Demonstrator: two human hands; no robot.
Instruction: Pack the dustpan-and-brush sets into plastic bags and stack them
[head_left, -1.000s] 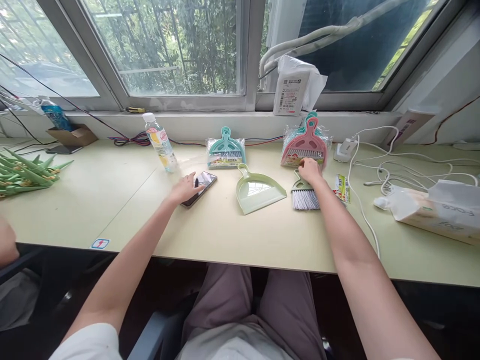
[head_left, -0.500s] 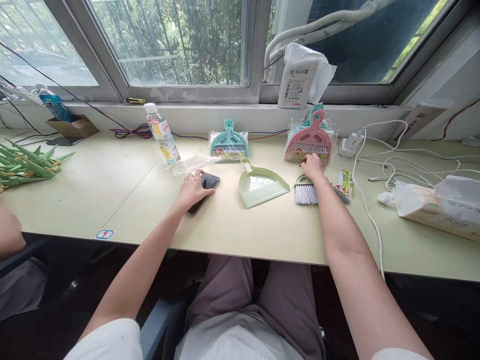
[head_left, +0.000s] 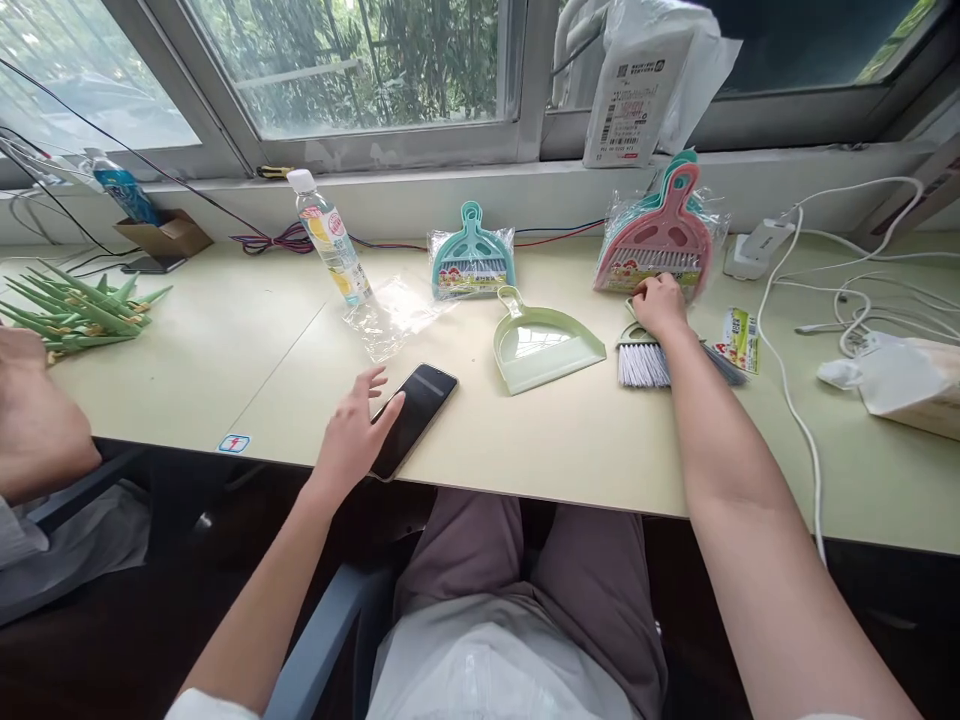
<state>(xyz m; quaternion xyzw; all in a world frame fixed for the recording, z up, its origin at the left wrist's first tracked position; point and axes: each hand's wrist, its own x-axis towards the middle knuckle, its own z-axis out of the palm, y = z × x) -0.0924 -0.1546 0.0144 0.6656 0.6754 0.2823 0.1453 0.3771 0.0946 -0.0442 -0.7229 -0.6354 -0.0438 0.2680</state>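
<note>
My left hand [head_left: 354,430] is open, its fingers spread and its thumb over the left edge of a dark-screened phone [head_left: 420,410] lying near the table's front edge. My right hand [head_left: 660,303] has its fingers curled over the handle of a small green hand brush [head_left: 642,366] with whitish bristles; fingers and wrist hide part of it. Grey bristles [head_left: 724,365] show on the other side of my right forearm. Between my hands lies a pale green dustpan [head_left: 555,345], its handle pointing away from me.
Behind stand a wrapped teal dustpan set [head_left: 472,255] and a wrapped pink one [head_left: 660,240]. A bottle [head_left: 330,235] and clear plastic film [head_left: 390,315] are at left. White cables [head_left: 787,400] run at right, beside a tissue pack [head_left: 915,380]. Another person's arm [head_left: 45,415] is at far left.
The phone has come toward me, nearer the front edge, with my left hand, whose fingers have lifted and spread. My right hand stays at the brush. The camera view has shifted.
</note>
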